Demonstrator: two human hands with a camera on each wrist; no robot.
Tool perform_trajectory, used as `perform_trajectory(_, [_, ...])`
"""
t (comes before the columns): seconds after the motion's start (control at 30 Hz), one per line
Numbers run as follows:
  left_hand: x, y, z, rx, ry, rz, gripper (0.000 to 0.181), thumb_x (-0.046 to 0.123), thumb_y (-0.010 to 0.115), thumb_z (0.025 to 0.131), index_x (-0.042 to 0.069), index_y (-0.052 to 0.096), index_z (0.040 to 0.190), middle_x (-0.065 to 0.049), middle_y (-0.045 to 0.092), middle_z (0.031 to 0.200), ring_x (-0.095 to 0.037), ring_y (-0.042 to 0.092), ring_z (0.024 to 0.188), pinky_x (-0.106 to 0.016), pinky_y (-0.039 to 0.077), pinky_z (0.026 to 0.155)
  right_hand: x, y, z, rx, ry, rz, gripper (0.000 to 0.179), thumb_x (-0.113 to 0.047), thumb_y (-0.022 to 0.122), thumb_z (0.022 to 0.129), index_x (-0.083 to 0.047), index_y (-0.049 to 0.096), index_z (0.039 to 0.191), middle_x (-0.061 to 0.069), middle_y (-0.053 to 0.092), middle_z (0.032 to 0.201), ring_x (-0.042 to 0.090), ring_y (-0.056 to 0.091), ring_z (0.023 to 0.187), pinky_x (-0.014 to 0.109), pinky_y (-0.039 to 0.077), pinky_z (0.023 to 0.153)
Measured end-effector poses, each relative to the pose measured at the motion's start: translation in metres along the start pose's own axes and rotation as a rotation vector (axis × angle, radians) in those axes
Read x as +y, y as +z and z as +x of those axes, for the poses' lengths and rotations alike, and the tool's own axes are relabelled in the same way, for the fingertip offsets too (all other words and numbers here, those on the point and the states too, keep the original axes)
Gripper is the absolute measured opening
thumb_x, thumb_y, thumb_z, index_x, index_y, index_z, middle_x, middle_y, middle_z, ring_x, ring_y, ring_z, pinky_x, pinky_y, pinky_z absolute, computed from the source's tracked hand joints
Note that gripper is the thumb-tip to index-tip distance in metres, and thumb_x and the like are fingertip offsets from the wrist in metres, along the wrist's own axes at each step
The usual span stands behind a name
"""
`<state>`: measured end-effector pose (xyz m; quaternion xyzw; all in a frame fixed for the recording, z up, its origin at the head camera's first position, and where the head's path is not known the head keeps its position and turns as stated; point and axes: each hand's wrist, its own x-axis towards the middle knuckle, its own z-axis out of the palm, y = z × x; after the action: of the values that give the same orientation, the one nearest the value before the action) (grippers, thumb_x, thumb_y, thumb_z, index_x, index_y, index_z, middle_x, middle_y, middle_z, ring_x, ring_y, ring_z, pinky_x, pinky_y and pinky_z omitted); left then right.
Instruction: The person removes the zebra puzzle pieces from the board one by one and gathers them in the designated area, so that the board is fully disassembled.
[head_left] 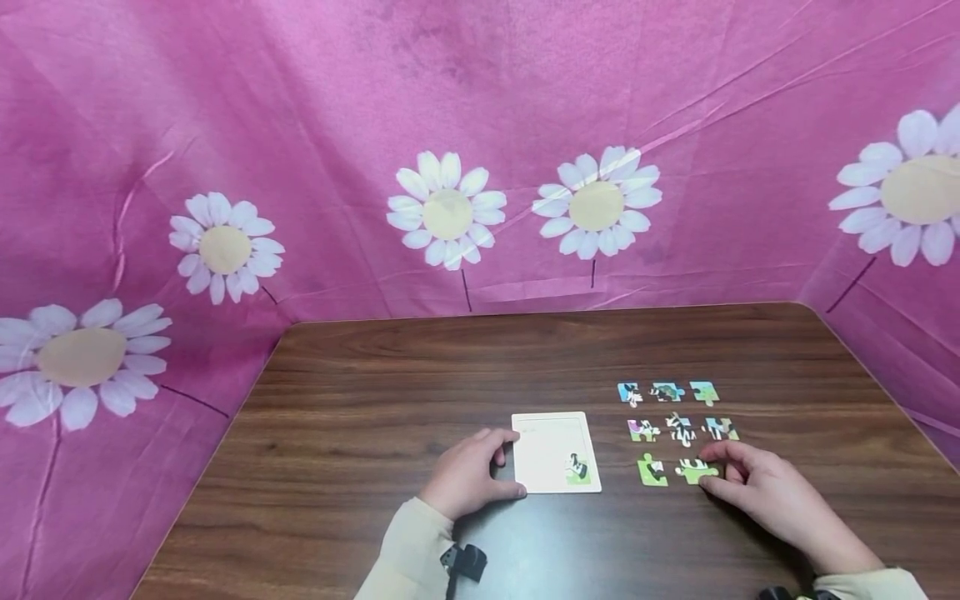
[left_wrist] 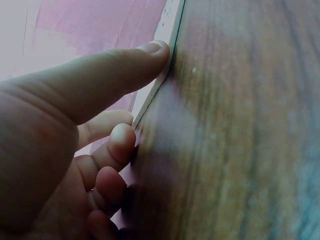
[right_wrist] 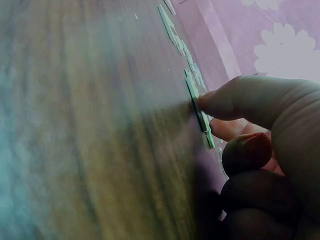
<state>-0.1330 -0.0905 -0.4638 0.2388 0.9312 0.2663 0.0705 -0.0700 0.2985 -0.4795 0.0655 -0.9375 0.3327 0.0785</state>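
A white square puzzle board (head_left: 542,454) lies flat, with one green and black-and-white jigsaw piece (head_left: 578,469) in its lower right corner. My left hand (head_left: 472,475) rests against the board's left side, thumb at the near corner and index finger higher along the edge. In the left wrist view that thumb (left_wrist: 145,55) touches the board's rim. On the right, my right hand (head_left: 761,487) pinches the right end of a green jigsaw piece (head_left: 696,472) between thumb and index finger. The right wrist view shows this piece (right_wrist: 196,102) edge-on, low at the tabletop.
Several more jigsaw pieces lie in rows right of the board, among them a green one (head_left: 652,471), a zebra-striped one (head_left: 682,429) and a blue-edged one (head_left: 630,393). The brown wooden table (head_left: 360,417) meets a pink flowered cloth (head_left: 510,100) at the back and sides.
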Motion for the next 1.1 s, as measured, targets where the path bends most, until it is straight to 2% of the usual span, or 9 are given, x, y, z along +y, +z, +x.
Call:
perform_trajectory(0.17, [0.0, -0.003, 0.004, 0.015, 0.007, 0.002, 0.068, 0.041, 0.088, 0.07, 0.019, 0.063, 0.129, 0.015, 0.05, 0.086, -0.003, 0.047, 0.075, -0.023, 0.039, 0.068, -0.003, -0.003, 0.005, 0.005, 0.004, -0.025, 0.026, -0.013, 0.082, 0.078, -0.011, 0.068, 0.099, -0.014, 0.04, 0.062, 0.001, 0.038, 0.053, 0.025, 0.031, 0.052])
perform_trajectory(0.3, [0.001, -0.005, 0.006, 0.021, 0.016, 0.006, 0.068, 0.041, 0.089, 0.07, 0.019, 0.063, 0.129, 0.015, 0.049, 0.086, -0.002, 0.047, 0.074, -0.023, 0.039, 0.067, -0.012, 0.0, 0.007, 0.071, -0.019, 0.008, 0.025, -0.01, 0.082, 0.079, -0.011, 0.069, 0.1, -0.014, 0.041, 0.062, 0.001, 0.038, 0.053, 0.024, 0.031, 0.053])
perform_trajectory(0.43, [0.0, -0.006, 0.006, 0.022, 0.021, 0.004, 0.068, 0.04, 0.089, 0.07, 0.019, 0.063, 0.129, 0.015, 0.05, 0.086, -0.002, 0.047, 0.074, -0.023, 0.039, 0.068, -0.038, 0.016, 0.008, 0.126, -0.128, 0.053, 0.027, -0.004, 0.083, 0.075, -0.015, 0.07, 0.097, -0.017, 0.041, 0.062, -0.001, 0.037, 0.052, 0.022, 0.032, 0.051])
perform_trajectory(0.5, [0.0, -0.006, 0.004, 0.027, 0.017, 0.004, 0.068, 0.04, 0.089, 0.07, 0.019, 0.063, 0.129, 0.015, 0.05, 0.086, -0.002, 0.047, 0.075, -0.023, 0.039, 0.068, -0.055, 0.026, 0.009, 0.085, -0.179, 0.053, 0.029, -0.006, 0.084, 0.075, -0.016, 0.07, 0.098, -0.019, 0.04, 0.063, -0.003, 0.036, 0.053, 0.022, 0.032, 0.05])
perform_trajectory(0.57, [0.0, -0.004, 0.002, 0.028, 0.011, 0.0, 0.068, 0.039, 0.089, 0.07, 0.019, 0.063, 0.129, 0.015, 0.05, 0.086, -0.002, 0.047, 0.075, -0.023, 0.04, 0.069, -0.07, 0.037, 0.012, -0.005, -0.195, 0.042, 0.029, -0.011, 0.084, 0.076, -0.017, 0.069, 0.101, -0.02, 0.04, 0.064, -0.004, 0.036, 0.054, 0.021, 0.032, 0.05])
perform_trajectory(0.67, [0.002, 0.002, 0.0, 0.016, 0.01, -0.02, 0.068, 0.039, 0.089, 0.069, 0.018, 0.063, 0.129, 0.016, 0.05, 0.085, -0.001, 0.047, 0.075, -0.022, 0.039, 0.069, -0.09, 0.049, 0.014, -0.166, -0.137, 0.016, 0.032, -0.017, 0.082, 0.077, -0.016, 0.069, 0.106, -0.018, 0.041, 0.064, -0.004, 0.036, 0.054, 0.021, 0.032, 0.05])
perform_trajectory(0.73, [0.004, 0.005, -0.001, 0.009, 0.02, -0.037, 0.068, 0.04, 0.089, 0.07, 0.018, 0.063, 0.129, 0.016, 0.05, 0.086, 0.0, 0.047, 0.075, -0.021, 0.039, 0.069, -0.098, 0.055, 0.016, -0.233, -0.091, -0.012, 0.034, -0.018, 0.08, 0.076, -0.016, 0.068, 0.107, -0.016, 0.042, 0.064, -0.003, 0.037, 0.054, 0.021, 0.032, 0.05])
perform_trajectory(0.93, [0.005, 0.002, -0.003, 0.037, 0.019, -0.023, 0.067, 0.039, 0.09, 0.068, 0.019, 0.064, 0.127, 0.017, 0.049, 0.085, 0.0, 0.045, 0.073, -0.021, 0.038, 0.067, -0.11, 0.069, 0.023, -0.248, -0.076, -0.032, 0.036, -0.016, 0.078, 0.073, -0.019, 0.064, 0.106, -0.014, 0.044, 0.066, -0.002, 0.037, 0.054, 0.022, 0.032, 0.049])
perform_trajectory(1.1, [0.002, -0.002, -0.005, 0.017, 0.004, -0.013, 0.068, 0.039, 0.09, 0.067, 0.019, 0.064, 0.127, 0.017, 0.048, 0.084, 0.0, 0.044, 0.071, -0.02, 0.037, 0.065, -0.112, 0.074, 0.027, -0.23, -0.087, -0.011, 0.041, -0.016, 0.079, 0.073, -0.016, 0.064, 0.11, -0.014, 0.044, 0.067, -0.002, 0.038, 0.055, 0.022, 0.032, 0.049])
